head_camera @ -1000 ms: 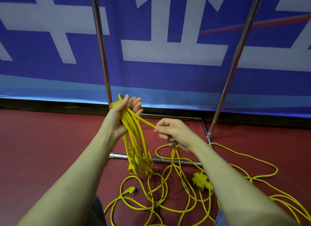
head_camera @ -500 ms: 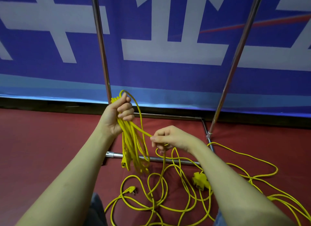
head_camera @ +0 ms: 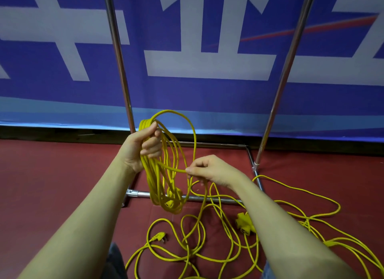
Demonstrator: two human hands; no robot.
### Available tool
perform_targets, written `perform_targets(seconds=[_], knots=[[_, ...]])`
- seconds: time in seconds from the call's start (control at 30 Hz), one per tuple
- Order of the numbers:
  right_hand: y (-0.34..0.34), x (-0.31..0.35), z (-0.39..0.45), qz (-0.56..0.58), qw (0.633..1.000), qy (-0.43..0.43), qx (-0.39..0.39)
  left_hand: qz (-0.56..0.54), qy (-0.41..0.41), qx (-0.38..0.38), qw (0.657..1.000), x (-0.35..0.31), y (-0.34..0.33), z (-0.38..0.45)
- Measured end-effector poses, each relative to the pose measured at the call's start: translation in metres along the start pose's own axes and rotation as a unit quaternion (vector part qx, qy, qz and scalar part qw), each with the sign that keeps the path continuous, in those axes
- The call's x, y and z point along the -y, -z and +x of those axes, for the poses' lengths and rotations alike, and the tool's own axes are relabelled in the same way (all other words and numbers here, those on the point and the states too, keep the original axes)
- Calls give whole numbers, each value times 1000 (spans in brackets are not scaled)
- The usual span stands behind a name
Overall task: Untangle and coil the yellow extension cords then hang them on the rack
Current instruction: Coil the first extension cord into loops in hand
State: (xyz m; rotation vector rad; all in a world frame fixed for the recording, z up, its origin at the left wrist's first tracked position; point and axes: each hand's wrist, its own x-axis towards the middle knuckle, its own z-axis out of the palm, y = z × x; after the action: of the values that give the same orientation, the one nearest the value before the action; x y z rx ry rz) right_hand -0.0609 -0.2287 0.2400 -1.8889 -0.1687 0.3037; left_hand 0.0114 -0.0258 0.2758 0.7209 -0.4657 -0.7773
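My left hand (head_camera: 143,145) is closed around the top of a hanging coil of yellow extension cord (head_camera: 164,179), several loops long. A fresh loop arches above the fist. My right hand (head_camera: 209,169) pinches a strand of the same cord just right of the coil. More yellow cord (head_camera: 220,226) lies tangled on the red floor below, with a plug (head_camera: 159,236) and a yellow socket block (head_camera: 244,223). The metal rack (head_camera: 119,56) stands right behind my hands, its two uprights rising out of view and its base bar (head_camera: 141,194) on the floor.
A blue and white banner (head_camera: 207,66) covers the wall behind the rack. The rack's right upright (head_camera: 288,58) leans in at the right. Loose cord loops (head_camera: 311,197) spread over the red carpet to the right. My knees show at the bottom edge.
My left hand closed over the coil and took in a new loop, which now arches above it. My right hand slid down and right along the cord, drawing more strand from the floor.
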Motion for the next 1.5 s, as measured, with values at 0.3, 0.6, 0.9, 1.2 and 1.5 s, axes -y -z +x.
perform_targets(seconds=[0.3,0.6,0.9,1.2,1.5], knots=[[-7,10,3,29,999,-4,33,-2,-37,-111,993,5,-4,6],[-3,-8,5,53,997,-37,37,-55,-138,-246,958,-1,-14,8],[-1,-18,12,-33,989,-44,-138,-39,-133,-105,985,-8,-7,1],[15,11,11,265,954,-52,-131,179,-33,-170,968,2,-22,-8],[24,64,2,536,838,-103,-2,310,79,-133,938,23,-22,-8]])
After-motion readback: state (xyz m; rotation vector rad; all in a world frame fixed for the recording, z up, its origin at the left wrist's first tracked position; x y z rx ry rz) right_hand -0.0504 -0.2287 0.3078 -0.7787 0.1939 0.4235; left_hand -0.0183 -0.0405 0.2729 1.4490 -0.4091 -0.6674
